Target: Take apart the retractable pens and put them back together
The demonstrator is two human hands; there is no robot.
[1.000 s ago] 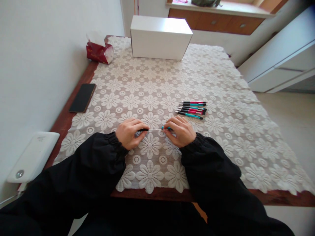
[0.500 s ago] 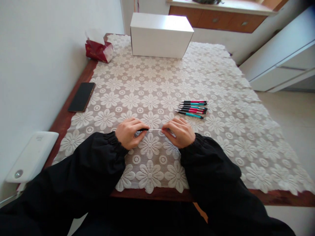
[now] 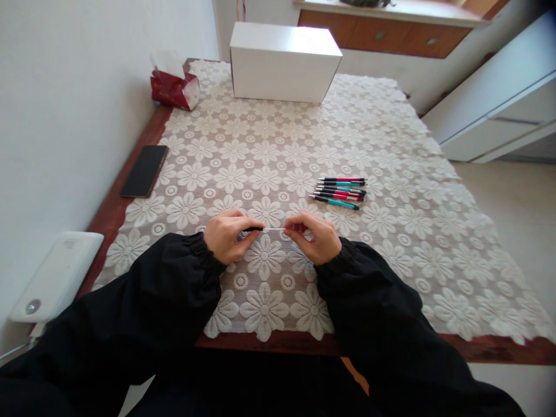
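**Pen parts held end to end near the front edge of the tabletop**

Since the earlier frames the right hand (image 3: 316, 238) has drawn its fingers in tighter, and the teal piece seen at its fingertips a second ago is now covered; the left hand (image 3: 226, 234) has barely shifted. Both grips are pressed together on one pen (image 3: 264, 230): the left pinches the dark end, the right the other end, with a thin pale refill spanning the gap between them. The pen hangs just above the lace cloth (image 3: 391, 174), close to the front edge of the tabletop (image 3: 113, 204), about midway along it.

This looks like the joining step, the two halves lined up. The next move would call for a straight axial push or twist without bending the refill.

Toward the right side lie the other pens (image 3: 339, 191); a dark phone (image 3: 144, 171) sits by the left edge, a tissue pack (image 3: 174, 88) and white box (image 3: 282, 61) at the far edge. No writing is legible anywhere.
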